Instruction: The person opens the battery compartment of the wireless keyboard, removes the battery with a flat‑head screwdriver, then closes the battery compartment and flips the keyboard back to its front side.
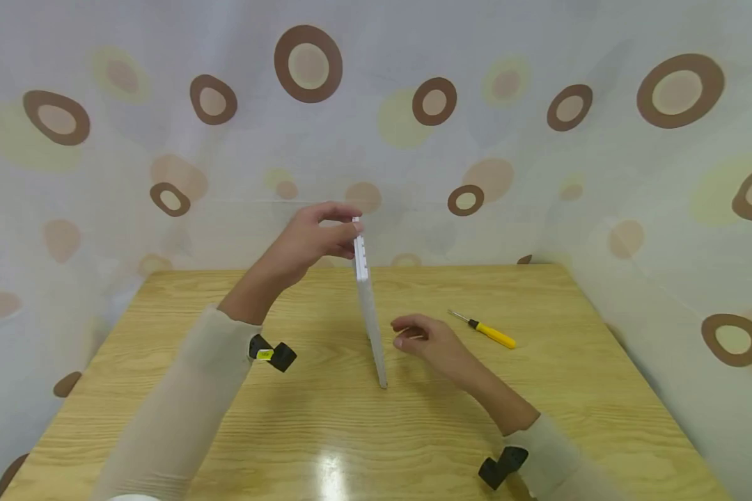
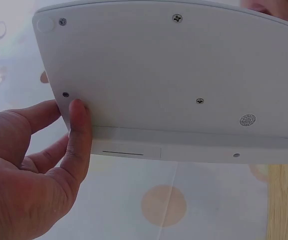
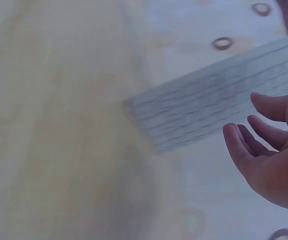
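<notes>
Wooden table (image 1: pixel 570 403) below, left fingers (image 2: pixel 79 135) pinch the keyboard (image 2: pixel 139 65) near one end.

- The long, raised white plastic keyboard (image 2: pixel 153 70) bars your right hand (image 1: pixel 439 351) from passing left.
- You have a narrow gap between them.
- A yellow-handled metal screwdriver (image 1: pixel 487 331) lies beyond that hand, rightward.

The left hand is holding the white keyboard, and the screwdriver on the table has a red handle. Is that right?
Not quite: the screwdriver has a yellow handle, not red, as the head view shows. The left hand does hold the white keyboard.
</notes>
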Motion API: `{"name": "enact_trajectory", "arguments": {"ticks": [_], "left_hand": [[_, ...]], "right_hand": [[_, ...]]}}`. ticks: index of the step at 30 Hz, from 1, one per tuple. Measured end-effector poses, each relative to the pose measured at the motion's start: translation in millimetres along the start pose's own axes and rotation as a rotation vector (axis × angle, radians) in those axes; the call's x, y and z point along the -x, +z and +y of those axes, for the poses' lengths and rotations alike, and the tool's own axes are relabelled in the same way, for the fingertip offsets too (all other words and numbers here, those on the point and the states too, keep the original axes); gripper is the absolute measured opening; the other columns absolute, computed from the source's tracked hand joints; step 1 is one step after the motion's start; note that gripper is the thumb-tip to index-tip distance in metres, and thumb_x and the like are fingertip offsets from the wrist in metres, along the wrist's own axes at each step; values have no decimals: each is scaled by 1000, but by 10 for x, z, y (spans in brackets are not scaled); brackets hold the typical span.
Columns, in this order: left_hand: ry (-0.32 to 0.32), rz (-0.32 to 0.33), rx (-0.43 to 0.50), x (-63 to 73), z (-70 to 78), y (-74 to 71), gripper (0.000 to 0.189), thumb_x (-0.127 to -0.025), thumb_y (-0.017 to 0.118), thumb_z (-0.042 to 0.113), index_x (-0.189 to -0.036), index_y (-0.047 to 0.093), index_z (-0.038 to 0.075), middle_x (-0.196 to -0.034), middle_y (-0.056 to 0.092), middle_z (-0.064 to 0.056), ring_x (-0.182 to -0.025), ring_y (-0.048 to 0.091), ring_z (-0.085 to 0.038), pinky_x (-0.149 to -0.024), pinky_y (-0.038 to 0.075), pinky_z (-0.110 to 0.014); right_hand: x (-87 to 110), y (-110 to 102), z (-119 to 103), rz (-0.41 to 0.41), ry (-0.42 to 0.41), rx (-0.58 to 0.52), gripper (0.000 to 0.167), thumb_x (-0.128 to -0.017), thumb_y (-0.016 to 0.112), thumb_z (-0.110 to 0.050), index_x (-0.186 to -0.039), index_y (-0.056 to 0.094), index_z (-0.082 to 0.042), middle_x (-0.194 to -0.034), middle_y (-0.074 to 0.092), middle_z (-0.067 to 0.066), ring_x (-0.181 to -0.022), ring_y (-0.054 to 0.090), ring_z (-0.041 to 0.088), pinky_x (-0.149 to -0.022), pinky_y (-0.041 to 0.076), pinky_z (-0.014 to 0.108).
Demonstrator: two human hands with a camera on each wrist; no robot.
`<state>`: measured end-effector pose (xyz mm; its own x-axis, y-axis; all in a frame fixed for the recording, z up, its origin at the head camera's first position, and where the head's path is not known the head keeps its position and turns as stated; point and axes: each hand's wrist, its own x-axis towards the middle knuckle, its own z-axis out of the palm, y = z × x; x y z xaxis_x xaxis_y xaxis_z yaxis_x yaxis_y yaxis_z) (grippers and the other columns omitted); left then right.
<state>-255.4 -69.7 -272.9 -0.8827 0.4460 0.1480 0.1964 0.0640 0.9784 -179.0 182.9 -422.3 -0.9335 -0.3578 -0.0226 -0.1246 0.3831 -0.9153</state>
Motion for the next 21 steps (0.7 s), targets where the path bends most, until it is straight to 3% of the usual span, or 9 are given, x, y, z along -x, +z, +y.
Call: {"name": "enact_trajectory", "arguments": {"ticks": [3, 9, 15, 21], "left_hand": [[12, -5, 7, -57, -1, 60, 41, -97, 65, 15, -134, 57, -1, -122, 60, -19, -85, 70, -26, -84, 59, -39], [26, -36, 15, -165, 23, 204, 42, -97, 65, 16, -134, 57, -2, -120, 63, -22, -87, 71, -26, -86, 59, -39], [30, -58, 16, -238, 47, 323, 42, -97, 66, 17, -134, 58, -2, -120, 63, -22, -88, 71, -31, -85, 59, -38], [30, -74, -14, -248, 78, 355, 42, -97, 65, 21, -135, 57, 2, -119, 64, -16, -92, 70, -35, -86, 59, -37]], "right_hand": [[-10, -189, -374, 37, -77, -33, 42, -99, 66, -32, -136, 59, -12, -132, 63, 9, -118, 62, 24, -100, 51, 46], [22, -458, -1000, 81, -184, -86, 43, -99, 66, -33, -136, 58, -12, -131, 63, 8, -119, 64, 20, -104, 49, 41], [64, -597, -1277, 107, -229, -51, 42, -100, 65, -32, -137, 57, -14, -129, 65, 5, -120, 63, 19, -105, 48, 41], [65, -600, -1406, 123, -257, 41, 38, -99, 66, -30, -133, 61, -15, -135, 56, -2, -123, 58, 16, -101, 51, 38]]}}
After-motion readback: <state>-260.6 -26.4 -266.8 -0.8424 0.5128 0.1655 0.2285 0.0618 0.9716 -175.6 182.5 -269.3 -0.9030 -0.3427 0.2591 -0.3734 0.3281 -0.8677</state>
